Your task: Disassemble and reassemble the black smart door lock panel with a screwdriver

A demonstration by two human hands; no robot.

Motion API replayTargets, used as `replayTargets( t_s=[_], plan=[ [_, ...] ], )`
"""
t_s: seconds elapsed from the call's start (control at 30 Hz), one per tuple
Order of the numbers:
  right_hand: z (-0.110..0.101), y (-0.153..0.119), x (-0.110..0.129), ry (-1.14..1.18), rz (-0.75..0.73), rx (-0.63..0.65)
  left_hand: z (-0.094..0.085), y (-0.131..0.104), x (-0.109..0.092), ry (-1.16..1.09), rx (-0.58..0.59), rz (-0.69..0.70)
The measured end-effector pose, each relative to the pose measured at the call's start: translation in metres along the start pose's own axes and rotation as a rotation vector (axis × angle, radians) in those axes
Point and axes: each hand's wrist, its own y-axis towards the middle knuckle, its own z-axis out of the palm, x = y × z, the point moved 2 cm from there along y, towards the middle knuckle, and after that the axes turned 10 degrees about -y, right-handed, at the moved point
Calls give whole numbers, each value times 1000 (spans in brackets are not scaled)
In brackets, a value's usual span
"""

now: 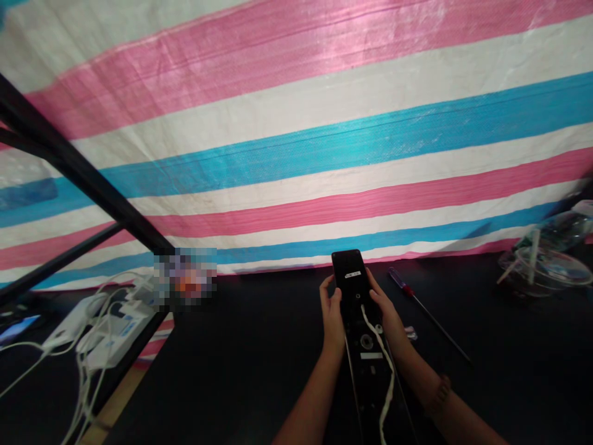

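A long, flat black panel-like device (352, 287) stretches from mid-table toward me, with pale labels and round fittings on its upper face. A white cable (388, 377) comes out of a hole in it and runs down its length. My left hand (333, 318) grips the left edge, thumb on top. On the opposite edge, my right hand (386, 315) holds it the same way, fingers wrapped round the side. The near end of the device passes out of the picture. To the right of my right hand lies a screwdriver (430, 318) with a purple and red handle.
At left, white power strips (118, 337) lie among tangled white cables (83, 364). Black frame bars (88, 176) slant down nearby. A clear plastic bag and container (546, 266) stand at the far right. Striped sheeting (296, 142) hangs behind the black table (241, 364).
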Motion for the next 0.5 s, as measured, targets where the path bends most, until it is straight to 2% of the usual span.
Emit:
replayTargets(
  t_s=[0.23,0.5],
  plan=[
    [-2,4,-4,-19,44,-32,-2,4,1,23,-29,-30],
    [-19,16,-26,-60,146,-108,-15,17,19,57,-97,-101]
  ],
)
